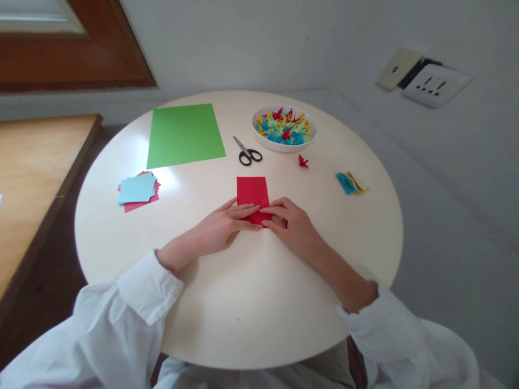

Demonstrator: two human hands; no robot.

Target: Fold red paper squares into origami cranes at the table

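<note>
A red sheet of paper, folded into a rectangle, lies in the middle of the round cream table. My left hand rests flat on its near left corner, fingers stretched out along the edge. My right hand presses the near right corner, its fingers curled and pinching the paper's edge. Both hands meet over the near edge of the sheet and hide it.
Black-handled scissors lie just beyond the red sheet. A white bowl of small coloured paper cranes stands at the back right, a lone red crane beside it. A green sheet, a blue-and-red paper stack and coloured scraps also lie about.
</note>
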